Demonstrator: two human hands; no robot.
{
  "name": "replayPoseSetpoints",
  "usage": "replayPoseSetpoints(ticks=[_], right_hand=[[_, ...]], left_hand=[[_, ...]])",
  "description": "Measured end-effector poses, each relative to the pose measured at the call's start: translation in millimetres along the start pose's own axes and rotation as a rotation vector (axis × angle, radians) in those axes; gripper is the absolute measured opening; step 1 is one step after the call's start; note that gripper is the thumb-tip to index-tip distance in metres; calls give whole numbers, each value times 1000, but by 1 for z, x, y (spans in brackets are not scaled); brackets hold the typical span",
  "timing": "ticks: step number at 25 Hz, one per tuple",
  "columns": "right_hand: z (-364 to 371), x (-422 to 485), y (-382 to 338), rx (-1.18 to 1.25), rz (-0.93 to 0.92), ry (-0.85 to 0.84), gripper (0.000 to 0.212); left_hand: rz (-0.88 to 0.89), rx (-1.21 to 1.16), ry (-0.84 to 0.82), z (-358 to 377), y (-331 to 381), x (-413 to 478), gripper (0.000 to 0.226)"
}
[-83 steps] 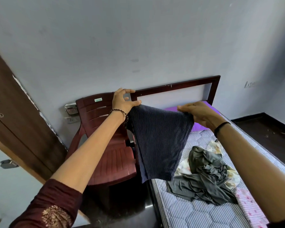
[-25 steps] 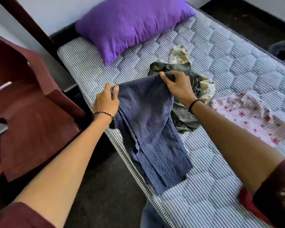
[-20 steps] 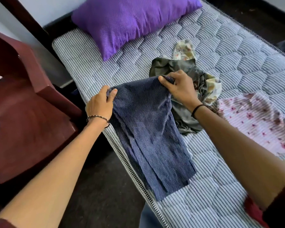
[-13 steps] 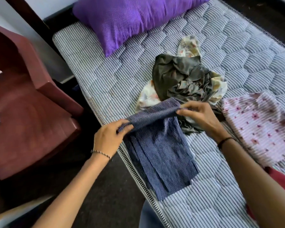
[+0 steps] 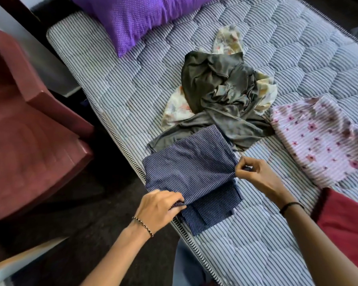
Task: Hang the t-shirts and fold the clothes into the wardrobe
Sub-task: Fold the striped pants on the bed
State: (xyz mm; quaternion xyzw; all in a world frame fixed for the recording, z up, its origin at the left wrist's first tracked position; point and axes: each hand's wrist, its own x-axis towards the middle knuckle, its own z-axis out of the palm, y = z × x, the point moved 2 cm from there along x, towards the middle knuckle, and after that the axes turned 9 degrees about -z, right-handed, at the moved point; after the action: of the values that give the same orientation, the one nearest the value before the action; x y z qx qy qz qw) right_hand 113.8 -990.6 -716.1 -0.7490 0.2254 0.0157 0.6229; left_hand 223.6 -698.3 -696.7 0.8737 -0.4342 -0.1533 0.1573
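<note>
The navy striped garment (image 5: 191,170) lies folded at the mattress (image 5: 256,254) edge. Both hands pinch it — left hand (image 5: 159,207) its near corner, right hand (image 5: 254,175) its far side.

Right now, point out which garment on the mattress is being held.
The navy pinstriped garment, at the mattress edge: the left hand and right hand each pinch it. The grey garment, cream floral cloth and pink flowered cloth lie untouched.
</note>
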Motion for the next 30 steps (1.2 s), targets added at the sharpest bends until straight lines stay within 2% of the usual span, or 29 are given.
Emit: replayPoseSetpoints(ticks=[5, 9, 11, 14, 17, 18, 19, 21, 23, 26, 28, 30], right_hand=[[5, -18, 15, -213, 13, -11, 41], [13, -14, 20, -373, 84, 57, 44], [15, -10, 23, -479, 36, 126, 53], [21, -5, 20, -688, -152, 271, 50], [45, 0, 13, -736, -402, 285, 30], [54, 1, 13, -733, -463, 278, 22], [63, 2, 16, -739, -495, 265, 17], [79, 2, 30, -828, -461, 215, 33], [92, 2, 49, -989, -378, 123, 52], [97, 3, 68, -1048, -293, 15, 59], [91, 6, 65, -930, -312, 42, 59], [82, 6, 55, -751, -333, 179, 57]], left_hand=[[135, 41, -176, 19, 11, -10, 20], [214, 86, -281, 29, 12, 1, 26], [243, 102, -319, 31, 15, 8, 22], [203, 85, -261, 29, 21, 15, 36], [151, 95, -62, 26, 23, 30, 29], [104, 152, -26, 29, 21, 36, 39], [33, 227, -68, 31, 18, 42, 61], [-91, 326, -228, 41, 11, 50, 99], [-173, 382, -440, 53, 7, 55, 107], [-177, 445, -590, 64, 0, 60, 101], [-176, 357, -500, 59, -1, 65, 89], [-215, 243, -131, 44, -5, 72, 65]])
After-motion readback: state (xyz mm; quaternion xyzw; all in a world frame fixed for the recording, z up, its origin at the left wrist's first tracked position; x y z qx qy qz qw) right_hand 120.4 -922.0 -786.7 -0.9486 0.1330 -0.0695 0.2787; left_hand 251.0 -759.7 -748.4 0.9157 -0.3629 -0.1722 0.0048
